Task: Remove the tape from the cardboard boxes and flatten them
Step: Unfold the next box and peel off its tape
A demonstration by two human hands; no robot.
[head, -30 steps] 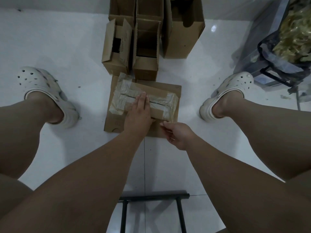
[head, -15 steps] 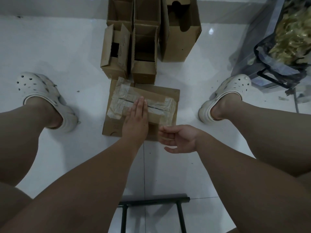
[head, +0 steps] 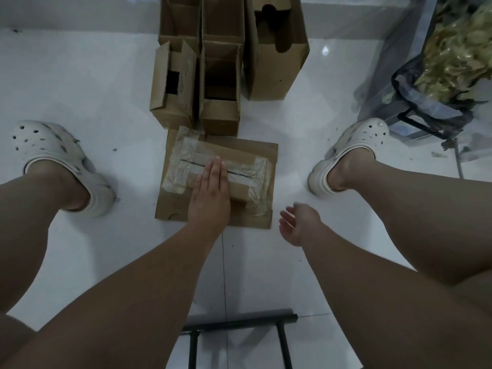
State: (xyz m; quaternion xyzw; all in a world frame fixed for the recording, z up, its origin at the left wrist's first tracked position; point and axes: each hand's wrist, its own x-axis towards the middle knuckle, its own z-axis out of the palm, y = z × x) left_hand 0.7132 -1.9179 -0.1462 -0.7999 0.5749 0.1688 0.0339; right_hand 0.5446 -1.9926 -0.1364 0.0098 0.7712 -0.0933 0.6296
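Note:
A small cardboard box [head: 247, 159] wrapped in wide clear tape [head: 183, 155] lies on a flattened sheet of cardboard [head: 170, 206] on the white tiled floor between my feet. My left hand [head: 211, 195] presses flat on the box's top, fingers straight and together over its taped seam. My right hand [head: 298, 225] hovers off the sheet's near right corner, palm turned up, fingers relaxed and holding nothing. Behind the taped box several opened cardboard boxes stand: a small one [head: 173, 86], a narrow one [head: 222, 83] and a taller one [head: 274, 49].
My white clogs sit on the floor at the left [head: 53, 158] and the right [head: 354, 153] of the boxes. A dark mesh bag of pale scraps [head: 447, 65] on a black frame stands at the far right. Black metal bars [head: 239, 323] lie under my arms.
My right hand let go of the box's near right corner, opened and drew back to the right, clear of the cardboard. My left hand stayed pressed flat on the box.

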